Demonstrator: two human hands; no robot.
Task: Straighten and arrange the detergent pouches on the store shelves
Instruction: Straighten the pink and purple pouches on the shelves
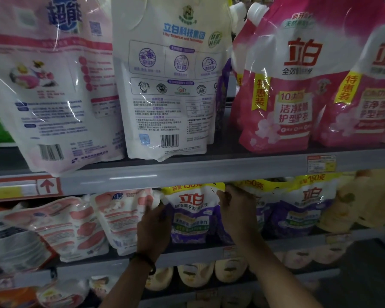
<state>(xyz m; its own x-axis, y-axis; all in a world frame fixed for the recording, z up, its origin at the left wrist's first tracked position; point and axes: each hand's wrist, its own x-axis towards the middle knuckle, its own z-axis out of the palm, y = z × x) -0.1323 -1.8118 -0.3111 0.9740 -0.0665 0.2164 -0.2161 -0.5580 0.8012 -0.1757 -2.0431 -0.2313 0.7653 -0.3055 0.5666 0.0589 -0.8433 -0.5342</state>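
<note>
A purple and white detergent pouch [192, 215] with a yellow top band stands upright on the middle shelf [187, 255]. My left hand [152, 230] grips its left edge. My right hand [236, 210] grips its upper right edge, fingers curled near the top corner. More purple pouches [302, 207] stand to its right, partly hidden behind my right hand. Pink and white pouches [120, 216] lean to the left of it.
The upper shelf [187, 172] carries a white pouch [169, 81] showing its back, a pale pink pouch [51, 85] overhanging the edge, and magenta pouches [289, 81]. Yellow pouches [362, 201] sit at the far right. Cream pouches [196, 274] fill the lower shelf.
</note>
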